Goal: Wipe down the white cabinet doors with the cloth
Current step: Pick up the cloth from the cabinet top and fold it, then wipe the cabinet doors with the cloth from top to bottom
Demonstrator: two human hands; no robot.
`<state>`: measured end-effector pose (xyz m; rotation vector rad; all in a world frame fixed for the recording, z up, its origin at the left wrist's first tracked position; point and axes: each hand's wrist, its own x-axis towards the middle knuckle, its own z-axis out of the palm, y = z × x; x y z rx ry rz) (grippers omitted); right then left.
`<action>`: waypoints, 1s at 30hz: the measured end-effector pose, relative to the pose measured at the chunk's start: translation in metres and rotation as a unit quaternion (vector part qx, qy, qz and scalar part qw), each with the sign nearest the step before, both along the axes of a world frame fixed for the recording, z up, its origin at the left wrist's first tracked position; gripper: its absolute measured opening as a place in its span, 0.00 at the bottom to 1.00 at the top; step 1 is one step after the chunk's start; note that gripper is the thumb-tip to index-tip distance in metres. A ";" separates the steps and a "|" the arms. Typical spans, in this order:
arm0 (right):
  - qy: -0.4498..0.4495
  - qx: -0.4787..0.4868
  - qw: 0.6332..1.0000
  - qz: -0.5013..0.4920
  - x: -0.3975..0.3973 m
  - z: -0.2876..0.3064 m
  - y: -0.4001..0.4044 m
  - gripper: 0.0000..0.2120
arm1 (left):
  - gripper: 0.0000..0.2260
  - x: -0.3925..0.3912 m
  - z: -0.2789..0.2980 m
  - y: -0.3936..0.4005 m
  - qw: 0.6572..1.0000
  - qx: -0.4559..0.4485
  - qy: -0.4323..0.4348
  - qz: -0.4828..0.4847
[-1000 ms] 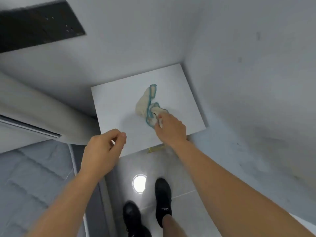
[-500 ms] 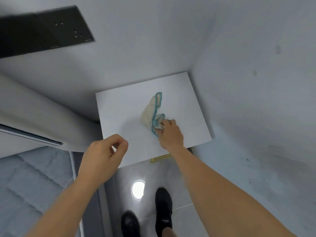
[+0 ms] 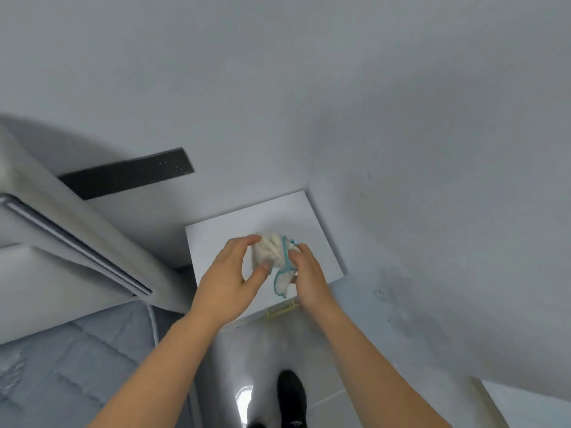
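Observation:
A cream cloth with a teal edge (image 3: 276,257) is bunched up between both hands, lifted above the white top of a low cabinet (image 3: 216,242). My left hand (image 3: 227,281) grips the cloth's left side with thumb and fingers. My right hand (image 3: 309,279) holds its right side, and a corner of the cloth hangs down between the hands. A tall white cabinet door (image 3: 448,211) fills the right side of the view, with faint dark smudges low down.
A bed with a padded headboard (image 3: 71,242) and grey quilted cover (image 3: 61,366) lies at the left. A black panel (image 3: 129,173) is on the wall behind. A brass handle (image 3: 279,308) shows below the cabinet top. My black shoe (image 3: 292,396) stands on the glossy floor.
My right hand lifted the cloth off the cabinet top and my left hand came in and took hold of it. The view tilted upward.

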<state>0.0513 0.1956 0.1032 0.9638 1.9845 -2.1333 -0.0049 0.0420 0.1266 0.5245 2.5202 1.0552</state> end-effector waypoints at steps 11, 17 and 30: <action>0.086 -0.037 0.989 -0.115 0.154 0.231 -0.010 0.23 | 0.14 0.129 0.198 0.023 0.962 0.236 -0.106 -0.081; 0.121 0.076 0.975 -0.169 0.250 0.314 0.020 0.29 | 0.16 0.200 0.278 0.064 0.942 0.293 -0.070 -0.147; 0.110 0.235 0.889 -0.378 0.518 0.423 0.115 0.12 | 0.08 0.415 0.383 0.225 0.865 0.345 -0.234 -0.279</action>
